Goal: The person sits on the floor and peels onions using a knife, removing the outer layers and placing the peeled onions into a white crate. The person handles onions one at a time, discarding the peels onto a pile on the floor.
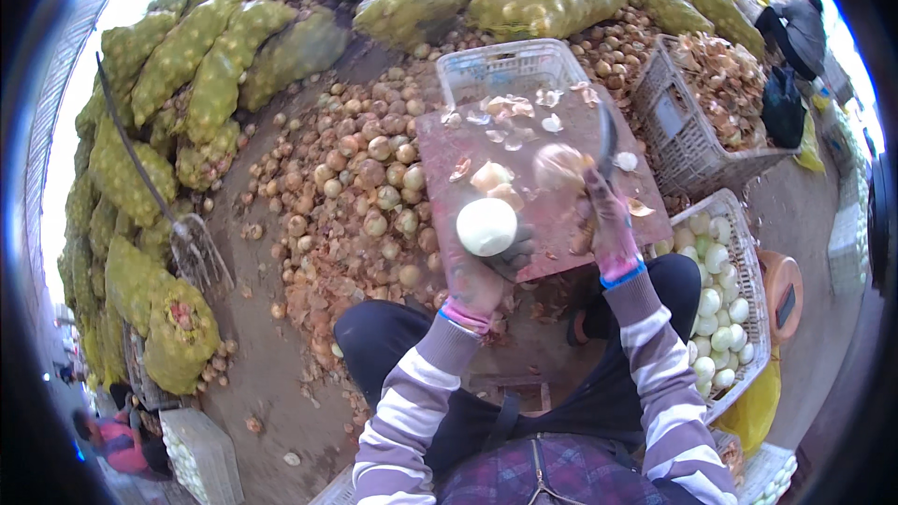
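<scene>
My left hand [484, 284], in a stained pink and grey glove, holds a peeled white onion [486, 227] above the near left part of a reddish board [440, 154]. My right hand [609, 219], also gloved, grips a knife whose dark curved blade [608, 135] points away from me. Just left of that hand is a blurred clump that looks like papery onion skin [558, 167]; whether the hand touches it I cannot tell. Pieces of onion skin [512, 106] are scattered over the board. The knife's handle is mostly hidden by my fingers.
Unpeeled onions [372, 175] are heaped at the left. A crate of peeled onions [733, 224] stands by my right knee, with a skin-filled crate [691, 165] beyond it. A pitchfork [196, 245] leans on yellow mesh sacks [133, 161]. Other people [800, 28] sit farther off.
</scene>
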Demonstrator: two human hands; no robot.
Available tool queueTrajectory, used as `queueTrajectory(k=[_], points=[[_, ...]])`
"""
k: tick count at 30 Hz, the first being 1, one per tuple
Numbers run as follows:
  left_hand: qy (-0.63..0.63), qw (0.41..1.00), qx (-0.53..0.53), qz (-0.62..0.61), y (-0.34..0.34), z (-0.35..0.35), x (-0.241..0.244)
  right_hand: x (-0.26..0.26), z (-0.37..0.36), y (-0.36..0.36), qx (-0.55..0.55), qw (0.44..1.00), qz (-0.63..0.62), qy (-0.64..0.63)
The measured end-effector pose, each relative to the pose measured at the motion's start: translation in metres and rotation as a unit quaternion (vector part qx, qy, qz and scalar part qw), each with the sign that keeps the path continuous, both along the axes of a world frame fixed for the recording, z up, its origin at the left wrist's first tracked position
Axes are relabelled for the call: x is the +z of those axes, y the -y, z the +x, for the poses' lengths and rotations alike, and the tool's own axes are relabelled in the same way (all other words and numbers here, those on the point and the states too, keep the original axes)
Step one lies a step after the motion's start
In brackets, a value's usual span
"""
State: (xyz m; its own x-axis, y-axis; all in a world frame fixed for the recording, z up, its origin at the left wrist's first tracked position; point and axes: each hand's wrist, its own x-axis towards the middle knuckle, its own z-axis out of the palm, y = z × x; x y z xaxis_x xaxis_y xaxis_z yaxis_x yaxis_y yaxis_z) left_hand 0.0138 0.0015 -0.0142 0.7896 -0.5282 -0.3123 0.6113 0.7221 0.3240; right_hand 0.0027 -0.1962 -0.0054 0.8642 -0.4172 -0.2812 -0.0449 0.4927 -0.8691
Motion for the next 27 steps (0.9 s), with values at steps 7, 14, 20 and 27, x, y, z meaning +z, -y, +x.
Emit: queueTrajectory(k=[7, 14, 20, 27], points=[[0.089, 0.994, 0.058, 0.014, -0.024, 0.004, -0.019, 0.013, 0.038, 0.019, -0.027, 0.724, -0.689, 0.002], [0.134, 0.985, -0.108, -0.011, -0.018, -0.002, 0.024, -0.009, 0.011, 0.039, -0.021, 0.829, -0.559, 0.004], [0.436, 0.802, -0.171, 0.370, 0.113, -0.041, 0.091, 0.083, -0.023, -0.029, 0.061, 0.689, -0.616, -0.376], [0.670, 0.517, 0.055, 0.530, 0.185, -0.037, 0.098, 0.002, -0.005, -0.025, 0.152, 0.841, -0.517, -0.037]])
